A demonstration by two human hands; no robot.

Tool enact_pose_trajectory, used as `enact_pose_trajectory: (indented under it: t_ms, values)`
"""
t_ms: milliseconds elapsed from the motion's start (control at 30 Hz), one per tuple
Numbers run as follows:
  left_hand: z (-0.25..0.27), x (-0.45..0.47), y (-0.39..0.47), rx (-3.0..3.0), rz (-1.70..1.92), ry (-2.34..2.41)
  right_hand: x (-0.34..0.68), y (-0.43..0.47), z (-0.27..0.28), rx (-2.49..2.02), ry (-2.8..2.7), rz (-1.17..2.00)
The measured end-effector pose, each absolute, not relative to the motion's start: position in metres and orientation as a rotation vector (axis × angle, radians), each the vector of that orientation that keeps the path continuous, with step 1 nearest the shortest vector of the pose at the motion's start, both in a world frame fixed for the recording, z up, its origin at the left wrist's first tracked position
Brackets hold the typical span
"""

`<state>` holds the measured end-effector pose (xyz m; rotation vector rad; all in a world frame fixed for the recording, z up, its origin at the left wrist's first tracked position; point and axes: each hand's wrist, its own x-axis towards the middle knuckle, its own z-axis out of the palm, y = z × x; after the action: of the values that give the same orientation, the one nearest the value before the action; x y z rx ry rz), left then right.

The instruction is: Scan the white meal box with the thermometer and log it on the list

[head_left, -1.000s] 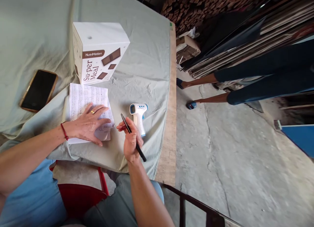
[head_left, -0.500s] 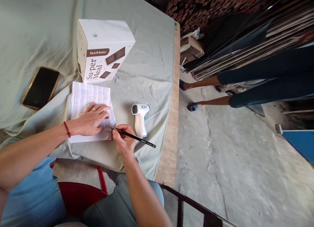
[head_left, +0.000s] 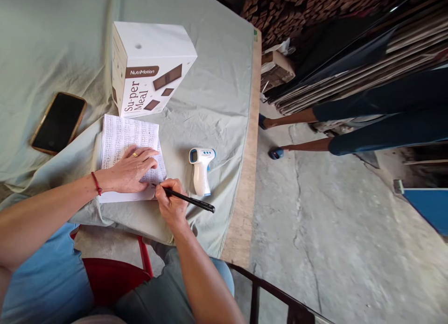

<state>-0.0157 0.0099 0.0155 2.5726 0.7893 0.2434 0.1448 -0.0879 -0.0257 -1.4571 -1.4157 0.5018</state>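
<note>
My left hand [head_left: 135, 169] lies flat on a sheet of paper [head_left: 121, 132] covered in rows of handwriting, its fingers stretched to the right. A ring and a red wrist cord are on it. At the paper's lower right edge, my right hand [head_left: 171, 202] grips a black pen [head_left: 194, 201]. The pen's tip points left toward the page, close to the left fingers; whether it touches the paper I cannot tell. Just right of the page, a white and blue infrared thermometer [head_left: 201, 172] lies on the cloth.
A white box [head_left: 154, 69] stands behind the paper. To the left lies a phone [head_left: 59, 123]. A grey-green cloth [head_left: 220, 81] covers the table, with a wooden edge [head_left: 241, 212] at right. A person's legs [head_left: 364, 137] are beyond, on the concrete floor [head_left: 336, 230].
My right hand has shifted slightly left with the pen, whose back end has swung left. The left hand stays on the paper. The view has moved a little.
</note>
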Motion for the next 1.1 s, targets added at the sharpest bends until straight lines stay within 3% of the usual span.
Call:
enact_pose_trajectory:
  t_ms: [1100]
  values:
    - [0.0138, -0.0166, 0.0098, 2.578, 0.278, 0.772, 0.1437, -0.0872, -0.0246, -1.503, -1.428, 0.493]
